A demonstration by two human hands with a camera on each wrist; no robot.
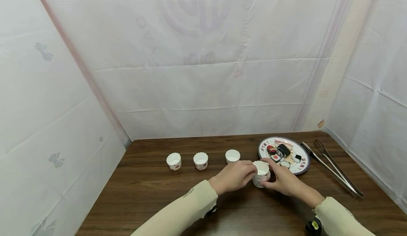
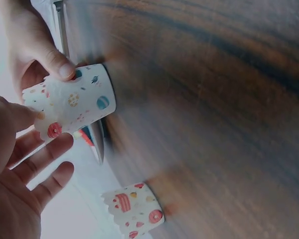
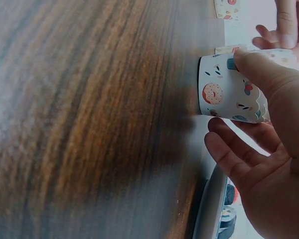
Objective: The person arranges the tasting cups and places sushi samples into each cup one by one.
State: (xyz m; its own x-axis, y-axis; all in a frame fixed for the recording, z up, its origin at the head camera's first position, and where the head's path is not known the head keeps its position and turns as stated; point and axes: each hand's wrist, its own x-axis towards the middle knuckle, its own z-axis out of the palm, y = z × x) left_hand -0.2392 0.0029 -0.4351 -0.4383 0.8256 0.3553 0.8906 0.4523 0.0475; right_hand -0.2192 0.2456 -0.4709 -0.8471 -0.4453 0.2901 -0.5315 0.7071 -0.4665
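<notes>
Near the plate, both hands are at nested paper baking cups point(image 1: 261, 179) printed with donuts and small treats. My right hand point(image 1: 284, 181) grips the lower cup point(image 3: 222, 89), thumb on one side and fingers on the other. At the scalloped rim, my left hand point(image 1: 233, 176) pinches the upper cup point(image 2: 65, 102) between thumb and index finger, its other fingers spread apart. How many cups are nested cannot be told. Three single baking cups stand upright in a row to the left: one cup point(image 1: 173, 162), a second point(image 1: 200, 161) and a third point(image 1: 233, 155) just behind the left hand.
A round plate point(image 1: 304, 163) with sushi-like pieces point(image 1: 283, 150) lies behind the right hand. Metal tongs point(image 1: 337, 170) lie to its right, near the table's right side. White cloth point(image 1: 203, 87) hangs behind and beside the brown wooden table point(image 1: 143, 193).
</notes>
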